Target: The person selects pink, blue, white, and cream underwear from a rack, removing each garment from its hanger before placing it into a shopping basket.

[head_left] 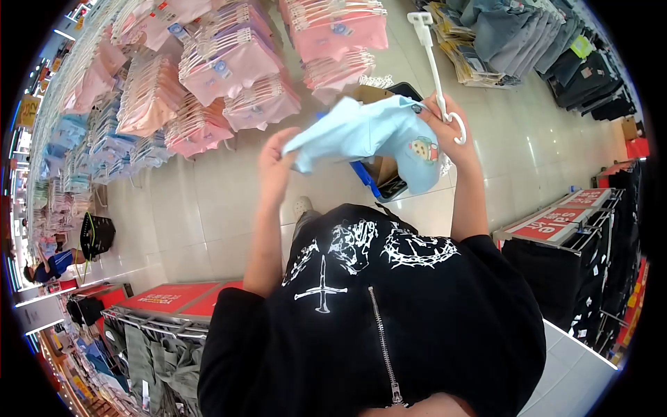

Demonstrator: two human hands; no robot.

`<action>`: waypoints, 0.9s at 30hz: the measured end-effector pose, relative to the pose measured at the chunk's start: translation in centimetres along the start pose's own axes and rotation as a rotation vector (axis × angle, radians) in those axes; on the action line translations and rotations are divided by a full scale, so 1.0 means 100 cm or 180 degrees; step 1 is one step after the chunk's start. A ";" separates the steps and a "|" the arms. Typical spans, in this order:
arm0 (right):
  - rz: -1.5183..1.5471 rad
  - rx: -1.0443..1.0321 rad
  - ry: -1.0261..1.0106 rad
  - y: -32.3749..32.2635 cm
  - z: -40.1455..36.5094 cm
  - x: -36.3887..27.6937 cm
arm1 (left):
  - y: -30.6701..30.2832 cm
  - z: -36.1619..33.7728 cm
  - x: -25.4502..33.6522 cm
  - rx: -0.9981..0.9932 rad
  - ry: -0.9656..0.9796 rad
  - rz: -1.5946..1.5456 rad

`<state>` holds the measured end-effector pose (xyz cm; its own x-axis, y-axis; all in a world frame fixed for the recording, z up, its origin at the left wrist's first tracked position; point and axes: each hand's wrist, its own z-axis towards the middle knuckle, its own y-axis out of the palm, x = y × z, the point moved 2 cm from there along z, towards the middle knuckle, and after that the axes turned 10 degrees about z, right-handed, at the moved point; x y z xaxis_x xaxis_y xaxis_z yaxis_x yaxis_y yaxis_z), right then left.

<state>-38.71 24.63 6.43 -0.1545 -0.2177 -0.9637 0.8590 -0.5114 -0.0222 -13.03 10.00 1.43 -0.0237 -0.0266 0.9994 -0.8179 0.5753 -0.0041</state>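
L hand (274, 165) closed, fingers pinched on one edge of lt-blue garment (368, 128). R hand (448, 128) clamped on other end of same garment plus white plastic hanger (434, 66). Hanger hook curls just beside R hand's fingers; long end sticks up & away from it. Garment stretched btwn both hands, out in front of black top (417, 313); cartoon print sits nr R hand. Under the hands, on tile floor (208, 201): open cardboard box (379, 170) w/ blue edge. Beyond L hand: rows of pink garments on hangers (229, 62). Beyond R hand: folded grey & dark stacks (514, 35). Beside R forearm, outer side: rack w/ red sale signs (556, 222). Far off L-hand side: another person (48, 265) in blue.
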 end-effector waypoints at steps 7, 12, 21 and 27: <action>0.0000 0.0084 0.0224 -0.015 -0.021 0.001 | -0.022 0.012 0.037 0.0400 0.0638 0.0117; 0.0036 -0.0064 0.0389 -0.015 -0.037 0.008 | 0.001 -0.005 0.073 0.0546 0.1243 0.0691; 0.0112 -0.0992 -0.0111 0.071 -0.054 -0.027 | 0.084 -0.041 0.096 -0.0918 0.1349 0.1514; -0.0086 -0.0292 0.0121 0.079 -0.064 -0.028 | 0.055 -0.065 0.076 -0.0533 0.1010 0.1489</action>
<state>-28.40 26.51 7.29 -0.1611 -0.1723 -0.9718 0.8962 -0.4379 -0.0709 -13.93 18.28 9.19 -0.1658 0.4923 0.8545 -0.6594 0.5889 -0.4672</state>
